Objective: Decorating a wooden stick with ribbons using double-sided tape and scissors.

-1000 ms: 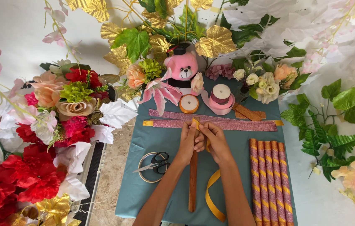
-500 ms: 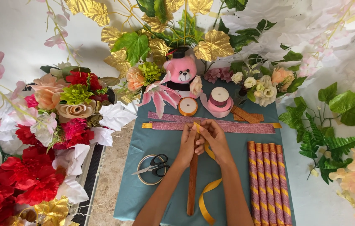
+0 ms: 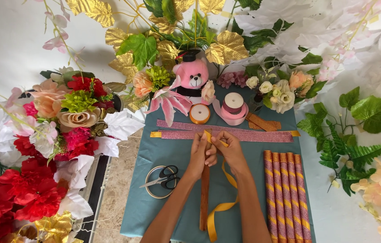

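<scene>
A plain white wall [image 3: 15, 36] rises behind everything, evenly lit by soft daylight, with faint leaf shadows falling across it. Below, a strip of beige mottled stone floor [image 3: 118, 198] shows beside a dark-framed edge. The low table [image 3: 334, 211] is white at its right side, and a teal blue cloth [image 3: 154, 153] is spread flat over its middle.

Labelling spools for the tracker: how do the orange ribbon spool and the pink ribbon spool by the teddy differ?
The orange ribbon spool is smaller and lies flat, wound tight; the pink ribbon spool is larger and taller, with a dark maroon band round its core and a loose pink tail trailing onto the cloth. The orange one sits left, the pink one right. Both rest on the teal cloth beyond the hands, untouched.
</scene>
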